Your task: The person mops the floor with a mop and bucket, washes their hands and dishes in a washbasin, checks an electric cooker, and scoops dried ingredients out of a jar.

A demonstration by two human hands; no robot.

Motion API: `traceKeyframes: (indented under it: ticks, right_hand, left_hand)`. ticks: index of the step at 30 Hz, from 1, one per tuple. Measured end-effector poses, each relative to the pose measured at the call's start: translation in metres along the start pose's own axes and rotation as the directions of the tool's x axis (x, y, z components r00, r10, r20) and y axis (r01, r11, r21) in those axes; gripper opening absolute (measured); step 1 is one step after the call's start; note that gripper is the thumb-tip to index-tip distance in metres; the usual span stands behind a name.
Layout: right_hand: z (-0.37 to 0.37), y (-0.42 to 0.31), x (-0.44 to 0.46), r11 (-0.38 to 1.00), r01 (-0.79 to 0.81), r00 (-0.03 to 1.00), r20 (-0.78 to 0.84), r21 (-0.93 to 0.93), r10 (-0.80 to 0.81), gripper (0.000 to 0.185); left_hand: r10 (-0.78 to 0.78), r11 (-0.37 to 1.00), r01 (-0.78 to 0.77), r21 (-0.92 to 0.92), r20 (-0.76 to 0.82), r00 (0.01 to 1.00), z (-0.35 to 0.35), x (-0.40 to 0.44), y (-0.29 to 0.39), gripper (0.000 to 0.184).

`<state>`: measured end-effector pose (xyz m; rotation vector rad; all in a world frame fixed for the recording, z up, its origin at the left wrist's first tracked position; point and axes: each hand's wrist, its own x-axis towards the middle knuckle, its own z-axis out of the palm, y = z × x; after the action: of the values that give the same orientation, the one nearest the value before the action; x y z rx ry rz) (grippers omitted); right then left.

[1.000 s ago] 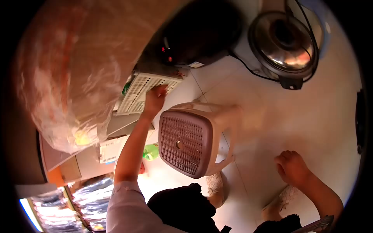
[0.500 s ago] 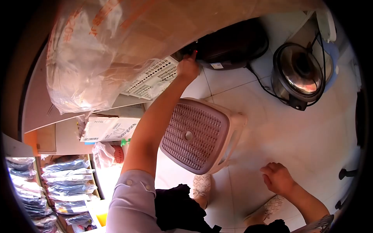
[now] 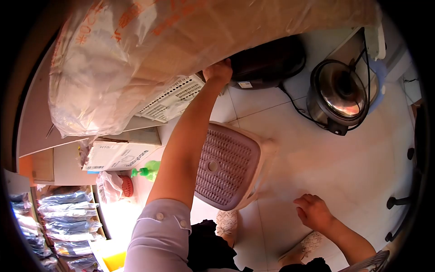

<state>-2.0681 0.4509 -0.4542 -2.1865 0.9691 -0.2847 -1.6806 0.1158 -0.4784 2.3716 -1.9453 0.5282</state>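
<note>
The left hand point(image 3: 219, 71) is reaching out at the end of a bare forearm, its back turned up, meeting the near end of a glossy, rounded black appliance point(image 3: 272, 61); its fingertips are hidden, so I can't tell whether they are pinching or pressing anything. The right hand point(image 3: 315, 212) is hovering above the floor, fingers loosely curled, thumb apart from them, holding nothing.

The appliance is sitting beyond the stool, partly under a bulky brown package point(image 3: 181, 31) wrapped in crinkled clear plastic with orange print. One black cord is running from it toward a single round steel pot point(image 3: 333, 97), whose shiny domed lid is carrying one black knob. A pale blue basin point(image 3: 377, 84) is showing just beside the pot.

Nearer, one plastic stool point(image 3: 229, 165) is standing below the left forearm, its mauve seat woven-looking with one round central hole, its legs beige. To its left I'm seeing one white panel point(image 3: 170, 99) with rows of small holes, one printed white carton point(image 3: 120, 155), one green pump bottle point(image 3: 152, 171) and one red perforated item point(image 3: 127, 186).

Two lacy pale shoes point(image 3: 226, 222) are resting on smooth, light floor tiles point(image 3: 285, 158). At the lower left, two stacks of folded, plastic-bagged cloth point(image 3: 70, 217) are filling shelves.
</note>
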Motion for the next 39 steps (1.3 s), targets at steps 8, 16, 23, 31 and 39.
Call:
traceKeyframes:
  ticks: [8, 16, 23, 31, 39]
  right_hand:
    - [0.0, 0.0, 0.0, 1.0, -0.001, 1.0, -0.003, 0.014, 0.001, 0.023]
    - [-0.003, 0.0, -0.004, 1.0, 0.021, 1.0, -0.007, -0.004, -0.021, 0.024]
    - [-0.001, -0.006, -0.004, 1.0, 0.011, 0.999, 0.04, -0.013, -0.01, 0.024]
    - [0.007, -0.009, -0.006, 1.0, -0.016, 0.995, 0.098, 0.027, 0.013, 0.023]
    - [0.009, -0.011, -0.001, 0.998, 0.046, 0.992, 0.119, -0.033, -0.041, 0.023]
  left_hand:
    - [0.08, 0.997, -0.08, 0.007, -0.055, 0.995, -0.002, 0.004, -0.009, 0.042]
    - [0.243, 0.952, -0.291, -0.094, -0.347, 0.906, -0.004, 0.028, -0.031, 0.031]
    - [-0.113, 0.609, 0.036, -0.793, -0.041, 0.993, -0.038, -0.031, -0.047, 0.036]
    - [-0.127, 0.433, 0.344, -0.833, 0.322, 0.938, -0.081, -0.082, -0.041, 0.029]
    - [0.076, 0.725, 0.198, -0.66, 0.362, 0.929, -0.061, -0.099, -0.058, 0.03]
